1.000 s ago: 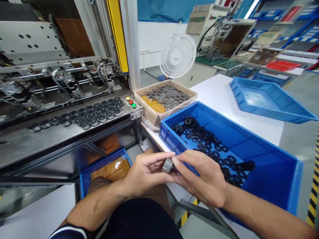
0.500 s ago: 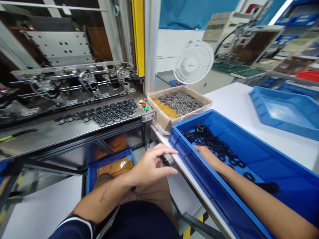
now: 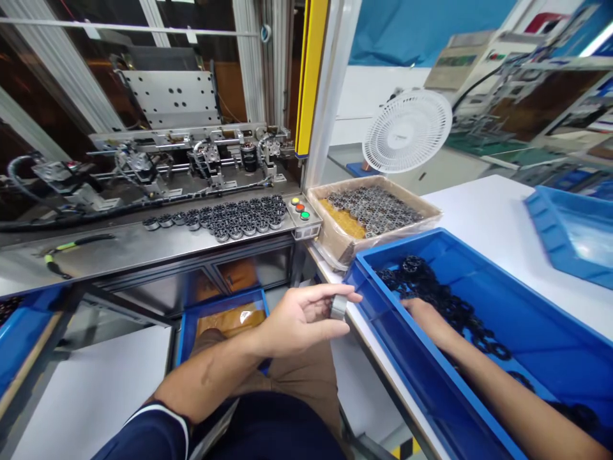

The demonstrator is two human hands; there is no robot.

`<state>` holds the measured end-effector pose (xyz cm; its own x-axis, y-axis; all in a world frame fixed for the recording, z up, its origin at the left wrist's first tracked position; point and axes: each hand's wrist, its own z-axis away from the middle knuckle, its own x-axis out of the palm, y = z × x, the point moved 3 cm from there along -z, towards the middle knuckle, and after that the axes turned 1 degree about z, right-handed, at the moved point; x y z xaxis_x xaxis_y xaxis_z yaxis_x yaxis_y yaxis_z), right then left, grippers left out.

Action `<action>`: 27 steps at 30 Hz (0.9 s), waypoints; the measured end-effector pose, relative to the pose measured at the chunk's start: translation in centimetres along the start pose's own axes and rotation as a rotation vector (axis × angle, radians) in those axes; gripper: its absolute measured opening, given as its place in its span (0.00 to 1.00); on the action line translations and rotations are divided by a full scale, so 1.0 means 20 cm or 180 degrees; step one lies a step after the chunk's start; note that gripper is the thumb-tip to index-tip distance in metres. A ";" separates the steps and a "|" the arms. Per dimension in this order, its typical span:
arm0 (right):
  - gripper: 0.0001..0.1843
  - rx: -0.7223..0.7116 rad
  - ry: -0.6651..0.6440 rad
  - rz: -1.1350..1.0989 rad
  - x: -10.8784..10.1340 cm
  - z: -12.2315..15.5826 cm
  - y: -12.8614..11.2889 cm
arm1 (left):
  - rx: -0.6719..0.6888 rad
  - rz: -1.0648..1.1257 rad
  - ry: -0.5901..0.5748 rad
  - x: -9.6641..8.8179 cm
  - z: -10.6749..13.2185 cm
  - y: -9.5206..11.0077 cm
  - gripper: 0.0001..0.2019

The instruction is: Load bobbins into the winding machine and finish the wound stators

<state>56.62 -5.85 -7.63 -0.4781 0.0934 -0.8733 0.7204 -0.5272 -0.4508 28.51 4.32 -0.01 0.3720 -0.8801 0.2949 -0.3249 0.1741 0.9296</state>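
My left hand holds a short metal ring with a grey outer band, between thumb and fingers, in front of the blue bin's near wall. My right hand reaches down into the blue bin, at its near left side. Its fingertips are hidden by the wall and among the black ring-shaped parts, so what they grip does not show. The black parts lie in a loose heap along the bin's bottom.
On the metal bench to the left stand several black-and-silver rings, a button box and green-handled pliers. A lined carton of similar parts sits behind the bin. A white fan stands beyond. Another blue tray is at right.
The view has swung left, so the scene sits further right. The ring in my left hand now shows its outer band more fully. My right hand stays inside the bin.
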 end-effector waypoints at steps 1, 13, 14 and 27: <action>0.10 -0.0023 0.0050 0.0104 -0.02 0.00 0.00 | -0.0072 0.0224 0.0025 0.00 0.00 -0.01 0.27; 0.07 -0.0399 0.1434 0.0415 -0.25 0.19 -0.22 | 0.0109 0.0129 0.0380 0.02 -0.01 0.02 0.26; 0.06 -0.0742 0.1731 0.0193 -0.28 0.27 -0.30 | 0.0095 0.0088 0.0371 0.03 -0.01 0.02 0.26; 0.10 -0.3086 0.1896 -0.0454 -0.17 0.69 -0.65 | 0.0353 -0.0260 -0.0178 0.18 -0.03 -0.05 0.26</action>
<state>41.88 -10.96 3.72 -0.4590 0.6214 -0.6350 0.8864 0.3688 -0.2797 30.59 1.24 0.22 0.3532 -0.9131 0.2037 -0.3909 0.0538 0.9189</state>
